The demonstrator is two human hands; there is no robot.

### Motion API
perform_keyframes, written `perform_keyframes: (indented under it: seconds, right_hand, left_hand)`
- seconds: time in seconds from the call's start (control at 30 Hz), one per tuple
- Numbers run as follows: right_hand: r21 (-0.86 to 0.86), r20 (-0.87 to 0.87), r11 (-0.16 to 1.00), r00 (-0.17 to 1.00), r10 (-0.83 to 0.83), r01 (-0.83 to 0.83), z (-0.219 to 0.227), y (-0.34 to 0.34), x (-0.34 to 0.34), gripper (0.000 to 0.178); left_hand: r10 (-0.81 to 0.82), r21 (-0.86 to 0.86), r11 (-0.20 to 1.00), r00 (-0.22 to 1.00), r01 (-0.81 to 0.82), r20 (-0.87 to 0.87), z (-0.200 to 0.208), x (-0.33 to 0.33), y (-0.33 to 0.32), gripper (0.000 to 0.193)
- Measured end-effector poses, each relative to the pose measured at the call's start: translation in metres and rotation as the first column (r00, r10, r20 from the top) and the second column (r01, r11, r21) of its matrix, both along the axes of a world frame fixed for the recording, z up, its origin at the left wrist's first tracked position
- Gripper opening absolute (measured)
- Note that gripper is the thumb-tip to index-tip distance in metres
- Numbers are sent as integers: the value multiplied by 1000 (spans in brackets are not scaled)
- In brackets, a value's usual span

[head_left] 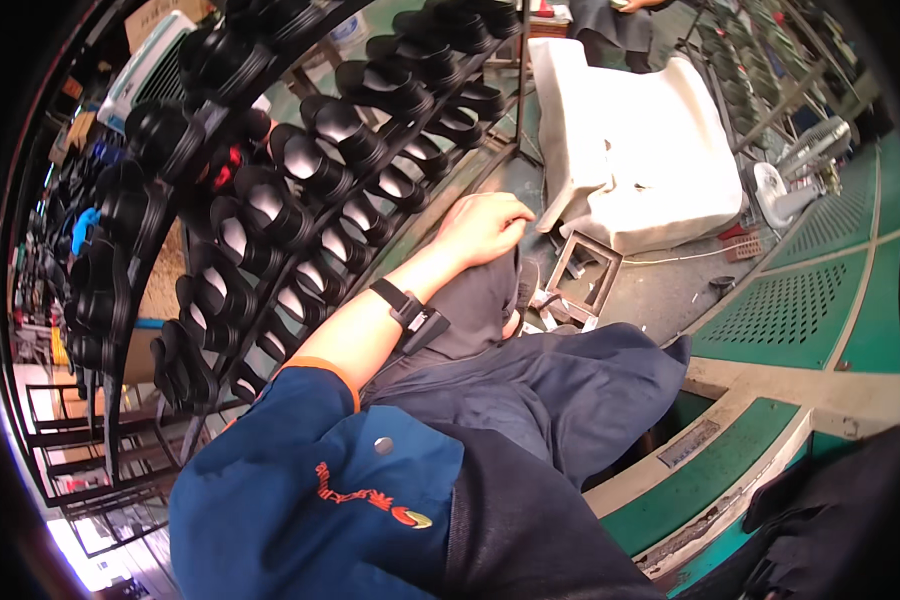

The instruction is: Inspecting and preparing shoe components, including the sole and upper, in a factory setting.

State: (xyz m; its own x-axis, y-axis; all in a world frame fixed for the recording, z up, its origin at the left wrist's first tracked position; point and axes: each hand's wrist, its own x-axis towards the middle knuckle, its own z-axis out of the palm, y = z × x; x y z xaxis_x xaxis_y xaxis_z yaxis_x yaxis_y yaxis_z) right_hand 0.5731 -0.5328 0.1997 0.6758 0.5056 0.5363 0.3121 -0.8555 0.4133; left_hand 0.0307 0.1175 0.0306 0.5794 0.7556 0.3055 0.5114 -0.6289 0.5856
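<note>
My left hand [482, 228] rests on the knee of my dark grey trousers [470, 310]. Its fingers hang loosely over the knee, a little apart, and hold nothing. A black strap with a dark box-shaped device [410, 312] is round that wrist. The forearm comes out of a blue short sleeve [300, 440] with orange trim. My right hand does not show in the head view. Just beyond the left hand stand a square metal frame [610, 290] on the floor and a large seat draped in white cloth [660, 150].
To the left, a black metal rack [120, 400] carries rows of black shoes [320, 150]. Green machine panels [790, 310] with perforations line the right side. A fan [780, 190] and a reddish basket [740, 245] stand near the white cloth. Another person [615, 30] sits at the top.
</note>
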Motion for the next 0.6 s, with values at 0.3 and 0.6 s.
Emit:
perform_keyframes:
  seconds: [0.3, 0.6]
  right_hand:
    - [253, 159, 944, 953, -257, 212, -1, -31, -123, 96]
    - [582, -213, 801, 924, 318, -142, 80, -48, -230, 70]
  left_hand:
    - [28, -24, 999, 984, -24, 179, -8, -13, -11, 19]
    - [-575, -79, 572, 467, 817, 672, 66, 83, -78, 61]
